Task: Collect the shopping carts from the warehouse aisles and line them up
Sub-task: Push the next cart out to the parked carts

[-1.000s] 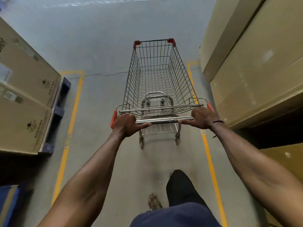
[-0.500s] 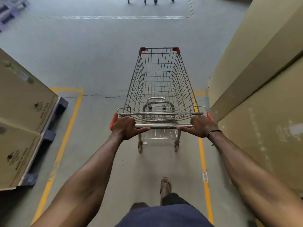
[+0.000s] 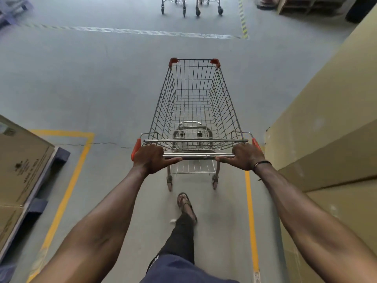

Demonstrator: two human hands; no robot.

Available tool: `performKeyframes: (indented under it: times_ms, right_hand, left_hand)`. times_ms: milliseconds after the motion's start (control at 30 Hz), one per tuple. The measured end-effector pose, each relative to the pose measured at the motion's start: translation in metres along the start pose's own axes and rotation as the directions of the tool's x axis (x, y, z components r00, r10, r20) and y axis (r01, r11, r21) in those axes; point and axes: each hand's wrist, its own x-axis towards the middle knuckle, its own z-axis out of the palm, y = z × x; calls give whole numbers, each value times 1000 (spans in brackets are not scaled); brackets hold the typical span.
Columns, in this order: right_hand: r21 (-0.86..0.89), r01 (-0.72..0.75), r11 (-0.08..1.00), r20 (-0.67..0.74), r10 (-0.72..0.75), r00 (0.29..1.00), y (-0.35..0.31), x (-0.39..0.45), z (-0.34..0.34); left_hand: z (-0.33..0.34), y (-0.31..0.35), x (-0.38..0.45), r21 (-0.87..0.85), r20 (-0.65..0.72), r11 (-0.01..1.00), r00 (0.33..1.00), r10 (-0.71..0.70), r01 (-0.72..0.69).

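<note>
Cart: the shopping cart (image 3: 193, 111) stands at the aisle mouth, nose past the yellow floor line (image 3: 61, 201), basket holding nothing
Left hand (image 3: 152, 158): fingers wrapped over the handle bar (image 3: 199, 155), thumb along it
Right hand (image 3: 244, 156): fingers clamped on the same bar
Change: a second ago the cart sat deeper between the cardboard boxes (image 3: 326, 129); the parked carts (image 3: 191, 5) have now come into view ahead
Meaning: likely near the line-up, docking not yet done

The carts (image 3: 190, 5) parked ahead are cut off by the top edge — only wheels and lower frames show, perhaps two of them.
</note>
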Motion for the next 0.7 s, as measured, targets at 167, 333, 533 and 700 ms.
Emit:
performKeyframes:
  times_ms: [167,333,533,700]
  right_hand:
    - [-5,-16,1000,23,16,1000,21,122,-36]
    - [5,-13,1000,38,13,999,42,233,-68]
    - [-36,10,999,58,-8,998,63,368,-111]
    - [-75,62,995,33,-60,998,89,498,-143]
  left_hand:
    - [-17,-26,124,-10,42,1000,999,-3,3]
    - [-32,-49,232,-28,56,1000,998,11,-10]
    - [-45,-78,353,-35,20,999,1000,-14,15]
    - [-56,-97,465,-55,-1,995,997,-78,78]
